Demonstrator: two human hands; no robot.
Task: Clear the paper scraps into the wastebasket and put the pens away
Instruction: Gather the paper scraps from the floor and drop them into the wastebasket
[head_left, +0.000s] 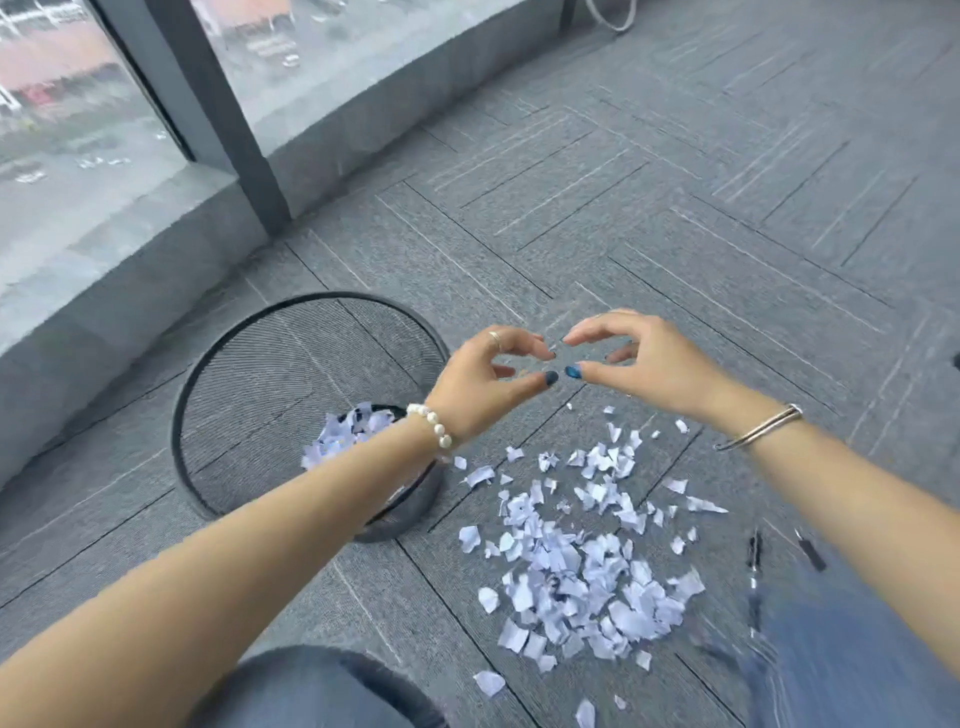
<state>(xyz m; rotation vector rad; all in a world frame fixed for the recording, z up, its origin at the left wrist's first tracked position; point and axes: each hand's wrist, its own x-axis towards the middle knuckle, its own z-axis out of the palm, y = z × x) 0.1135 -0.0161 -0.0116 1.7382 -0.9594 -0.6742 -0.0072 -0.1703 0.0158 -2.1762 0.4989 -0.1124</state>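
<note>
- One round black wire-mesh wastebasket (249, 374), standing on the grey carpet; a heap of pale scraps lies in its bottom
- Pale lilac-white torn paper scraps (582, 561): too many to count, spread in one loose pile on the carpet
- Two black pens (754, 551), lying beside the pile; one is partly hidden
- Two bare hands: left hand (488, 374); right hand (639, 358)
- One white bead bracelet (431, 426); one silver bangle (763, 428); one ring (496, 338)

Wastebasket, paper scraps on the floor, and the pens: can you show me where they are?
wastebasket (223, 364): head view, on its black top rim, left side.
paper scraps (582, 577): head view, in the thick middle of the pile on the carpet.
pens (754, 552): head view, on the dark barrel of the left one.
</note>
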